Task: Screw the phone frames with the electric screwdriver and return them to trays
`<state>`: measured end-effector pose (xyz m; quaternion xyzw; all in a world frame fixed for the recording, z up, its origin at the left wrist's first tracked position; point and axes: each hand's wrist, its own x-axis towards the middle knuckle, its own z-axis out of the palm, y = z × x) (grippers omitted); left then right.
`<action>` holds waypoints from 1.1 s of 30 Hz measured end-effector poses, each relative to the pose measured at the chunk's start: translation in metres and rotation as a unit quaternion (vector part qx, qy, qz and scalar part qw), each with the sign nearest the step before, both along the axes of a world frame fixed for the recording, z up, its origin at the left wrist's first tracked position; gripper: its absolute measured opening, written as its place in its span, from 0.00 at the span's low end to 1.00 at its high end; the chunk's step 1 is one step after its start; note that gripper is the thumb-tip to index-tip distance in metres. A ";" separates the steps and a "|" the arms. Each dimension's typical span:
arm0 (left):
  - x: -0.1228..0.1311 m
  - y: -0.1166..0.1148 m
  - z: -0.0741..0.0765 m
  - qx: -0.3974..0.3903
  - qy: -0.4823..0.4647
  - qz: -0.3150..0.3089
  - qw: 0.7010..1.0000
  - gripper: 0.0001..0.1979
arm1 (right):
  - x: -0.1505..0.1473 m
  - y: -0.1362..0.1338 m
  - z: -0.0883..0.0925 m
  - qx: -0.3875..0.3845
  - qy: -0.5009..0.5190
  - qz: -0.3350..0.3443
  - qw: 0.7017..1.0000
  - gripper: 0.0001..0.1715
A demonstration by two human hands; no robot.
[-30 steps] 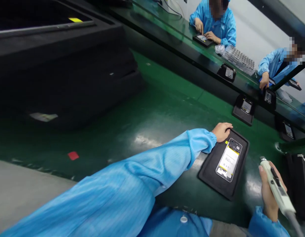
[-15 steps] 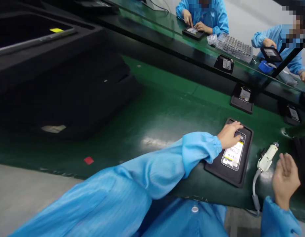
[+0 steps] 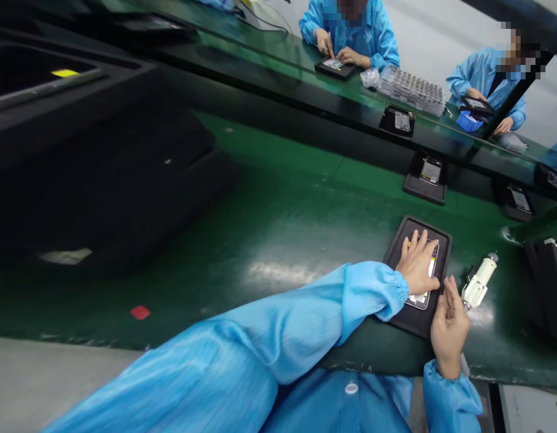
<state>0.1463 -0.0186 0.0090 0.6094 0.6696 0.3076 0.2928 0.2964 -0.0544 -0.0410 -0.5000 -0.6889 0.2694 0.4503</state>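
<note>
Here, nearest the camera, the right hand [image 3: 449,328] lies flat with its fingers straight and together, gripping nothing, on the near right edge of the black tray [image 3: 398,255]. Just beyond, the left hand [image 3: 417,267] rests spread and flat over the open-backed phone [image 3: 420,299] in that tray. A white electric screwdriver [image 3: 479,282] lies on the green belt [image 3: 282,228] just right of the tray. Farther off, another tray [image 3: 426,177] carries a phone.

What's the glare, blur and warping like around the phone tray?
Head view: white glare on the green belt left of the tray and beside the white tool; the dark machine at left is soft; the far bench runs tilted, slightly bowed.
</note>
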 end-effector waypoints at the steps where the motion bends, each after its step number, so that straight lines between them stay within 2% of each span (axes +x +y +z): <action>1: -0.001 -0.001 0.001 0.002 -0.023 0.004 1.000 0.48 | 0.000 0.000 -0.002 0.009 -0.010 -0.002 1.000 0.23; 4: -0.012 -0.008 0.001 0.030 -0.139 0.043 0.989 0.46 | -0.001 -0.002 -0.009 0.018 -0.034 -0.004 0.999 0.24; 8: -0.035 -0.011 -0.003 0.076 -0.303 0.077 0.947 0.43 | -0.003 -0.003 -0.015 -0.010 -0.024 -0.004 1.000 0.26; 11: -0.037 -0.004 -0.004 0.083 -0.330 0.071 0.938 0.42 | -0.004 -0.003 -0.016 -0.034 -0.004 -0.006 0.999 0.27; 15: -0.023 0.001 -0.007 0.075 -0.348 0.080 0.931 0.42 | -0.006 -0.005 -0.014 -0.077 0.049 -0.014 0.996 0.32; 17: -0.023 -0.006 -0.007 0.084 -0.317 0.091 0.940 0.42 | -0.006 -0.006 -0.013 -0.070 0.023 -0.033 0.997 0.34; 20: -0.040 -0.030 -0.003 0.100 -0.131 0.102 0.981 0.38 | -0.008 -0.008 -0.013 -0.032 -0.055 -0.057 0.996 0.37; 22: -0.056 -0.051 -0.001 0.047 0.008 0.103 0.994 0.35 | -0.010 -0.008 -0.015 -0.030 -0.097 -0.055 0.993 0.40; 25: -0.072 -0.078 -0.009 -0.039 0.070 0.073 0.994 0.32 | -0.012 -0.007 -0.020 -0.056 -0.109 -0.030 0.992 0.41; 28: -0.074 -0.092 -0.024 -0.003 -0.005 0.059 0.998 0.27 | -0.014 -0.004 -0.023 -0.104 -0.019 -0.009 0.994 0.39; 30: -0.073 -0.093 -0.032 0.030 -0.113 0.109 0.987 0.26 | -0.017 -0.003 -0.021 -0.141 0.054 0.003 0.989 0.39; 31: -0.073 -0.093 -0.034 0.040 -0.186 0.144 0.971 0.26 | -0.019 -0.003 -0.017 -0.157 0.079 0.014 0.984 0.39; 33: -0.078 -0.091 -0.036 0.051 -0.354 0.198 0.912 0.26 | -0.027 -0.005 -0.006 -0.175 0.100 0.054 0.978 0.38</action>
